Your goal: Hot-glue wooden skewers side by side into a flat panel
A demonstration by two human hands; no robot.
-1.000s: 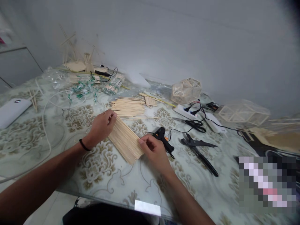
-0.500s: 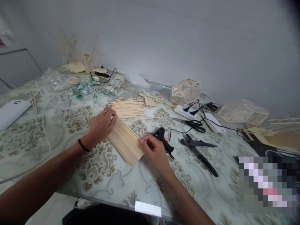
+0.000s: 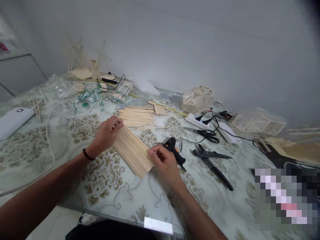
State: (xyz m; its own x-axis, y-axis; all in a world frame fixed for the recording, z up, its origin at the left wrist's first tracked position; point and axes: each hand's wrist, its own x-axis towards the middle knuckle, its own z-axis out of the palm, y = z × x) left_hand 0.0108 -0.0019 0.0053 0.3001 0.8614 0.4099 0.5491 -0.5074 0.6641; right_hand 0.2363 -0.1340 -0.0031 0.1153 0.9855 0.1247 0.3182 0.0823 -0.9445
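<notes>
A flat panel of pale bamboo sticks (image 3: 133,152) lies side by side at a slant on the table before me. At its far left corner, my left hand (image 3: 109,132) has its fingers closed on the stick ends. My right hand (image 3: 165,162) pinches the near right end of the outermost sticks between thumb and forefinger. Just behind the panel is a loose pile of similar sticks (image 3: 136,115). A black hot glue gun (image 3: 174,150) rests right beside my right hand, partly hidden by it.
Right of the glue gun lie black-handled cutters (image 3: 212,165) and scissors (image 3: 205,134). Cords run to a white power strip (image 3: 197,120). Behind stands a faceted stick frame (image 3: 198,99). Packaged sticks (image 3: 122,91) lie at the back; a white power bank (image 3: 16,121) is at left.
My left hand has shifted slightly left along the panel's far end, its fingers curling more. My right hand stays at the near end. The view has tilted up a little.
</notes>
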